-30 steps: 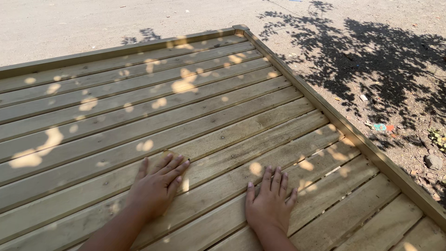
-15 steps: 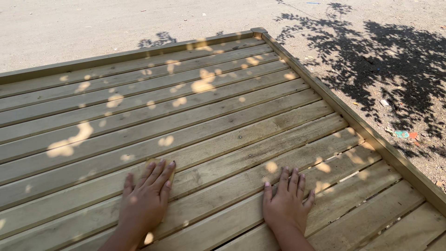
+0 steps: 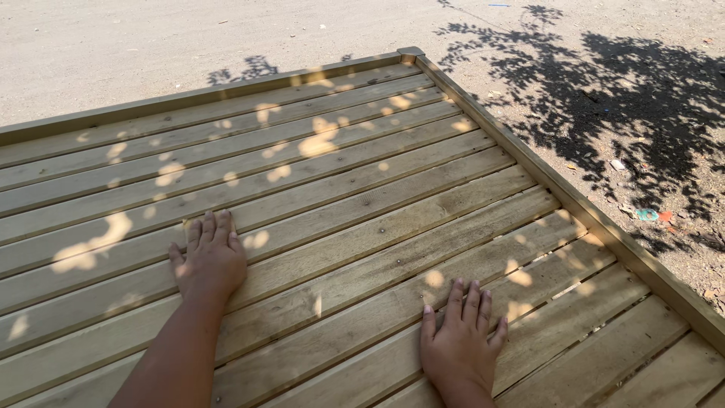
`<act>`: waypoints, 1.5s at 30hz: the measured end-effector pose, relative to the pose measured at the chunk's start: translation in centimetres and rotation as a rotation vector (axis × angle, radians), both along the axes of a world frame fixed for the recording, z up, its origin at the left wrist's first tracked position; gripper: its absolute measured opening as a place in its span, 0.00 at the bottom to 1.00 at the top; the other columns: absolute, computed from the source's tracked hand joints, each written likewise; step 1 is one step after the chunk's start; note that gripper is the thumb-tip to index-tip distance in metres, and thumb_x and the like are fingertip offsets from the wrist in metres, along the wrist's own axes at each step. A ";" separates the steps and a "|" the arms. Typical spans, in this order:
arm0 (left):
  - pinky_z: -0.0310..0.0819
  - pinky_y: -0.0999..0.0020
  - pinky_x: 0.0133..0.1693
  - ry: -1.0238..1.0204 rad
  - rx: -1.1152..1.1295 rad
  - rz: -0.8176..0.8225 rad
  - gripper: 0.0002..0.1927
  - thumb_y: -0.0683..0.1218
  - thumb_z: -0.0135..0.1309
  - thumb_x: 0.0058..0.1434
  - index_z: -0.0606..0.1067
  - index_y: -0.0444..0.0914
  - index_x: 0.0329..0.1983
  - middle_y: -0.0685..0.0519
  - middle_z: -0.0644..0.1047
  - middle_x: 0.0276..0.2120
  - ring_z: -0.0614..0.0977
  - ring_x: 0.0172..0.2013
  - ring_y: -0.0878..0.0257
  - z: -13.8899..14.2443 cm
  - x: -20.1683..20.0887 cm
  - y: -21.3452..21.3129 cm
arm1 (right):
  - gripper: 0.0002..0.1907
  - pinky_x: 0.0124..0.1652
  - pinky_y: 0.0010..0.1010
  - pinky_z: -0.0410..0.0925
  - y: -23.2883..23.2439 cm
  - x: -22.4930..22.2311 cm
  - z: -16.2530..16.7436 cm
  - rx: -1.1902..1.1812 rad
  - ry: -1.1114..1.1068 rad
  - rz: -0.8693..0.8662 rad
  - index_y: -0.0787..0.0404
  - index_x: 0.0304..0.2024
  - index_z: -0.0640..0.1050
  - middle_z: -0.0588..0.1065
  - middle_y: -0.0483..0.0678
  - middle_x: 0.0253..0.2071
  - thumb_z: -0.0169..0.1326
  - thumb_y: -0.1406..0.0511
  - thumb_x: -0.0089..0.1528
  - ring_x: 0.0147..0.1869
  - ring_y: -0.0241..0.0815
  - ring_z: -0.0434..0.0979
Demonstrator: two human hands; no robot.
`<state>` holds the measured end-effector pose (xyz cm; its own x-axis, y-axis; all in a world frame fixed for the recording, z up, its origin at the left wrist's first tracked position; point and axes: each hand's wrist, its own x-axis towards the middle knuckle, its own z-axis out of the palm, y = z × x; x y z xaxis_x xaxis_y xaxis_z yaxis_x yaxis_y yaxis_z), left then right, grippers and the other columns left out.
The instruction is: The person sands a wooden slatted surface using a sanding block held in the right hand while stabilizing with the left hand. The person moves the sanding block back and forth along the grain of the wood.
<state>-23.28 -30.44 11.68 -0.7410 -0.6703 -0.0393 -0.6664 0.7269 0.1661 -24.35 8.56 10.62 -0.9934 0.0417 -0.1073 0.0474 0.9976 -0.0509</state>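
**Fingers flat on slatted panel: handling notes**

Fingers of both hands lie extended and close together, palms down on the boards, gripping nothing.

1. Ground (image 3: 113, 45). Pale, sandy dirt surrounds the work on the far and right sides. Tree shadow (image 3: 619, 98) falls on it beyond the right edge, with small litter (image 3: 648, 214) near that edge.

2. Wooden slatted panel (image 3: 362, 189). It lies flat on the ground and fills most of the view. Parallel boards run left to right, bounded by a raised frame rail (image 3: 574, 198) along the far and right edges; the far right corner (image 3: 411, 53) is visible. Screw heads show on several boards. Judged by its build, the panel is stiff, heavy and awkward for one person, with a rough, non-slip surface that may splinter. The frame rail at an edge or corner appears the soundest place to take hold; gaps between boards offer only a shallow purchase.

3. Left hand (image 3: 209, 261). Rests on a board towards the near left.

4. Right hand (image 3: 462, 347). Rests nearer the near edge, well apart from the left hand.
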 end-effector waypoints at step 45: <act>0.28 0.40 0.69 0.092 -0.050 -0.728 0.32 0.58 0.26 0.69 0.49 0.60 0.78 0.64 0.48 0.77 0.47 0.75 0.60 1.6 -0.1 20.1 | 0.40 0.70 0.56 0.29 0.3 1.1 0.5 -0.074 0.032 0.009 0.51 0.76 0.46 0.40 0.50 0.79 0.33 0.44 0.66 0.82 0.49 0.33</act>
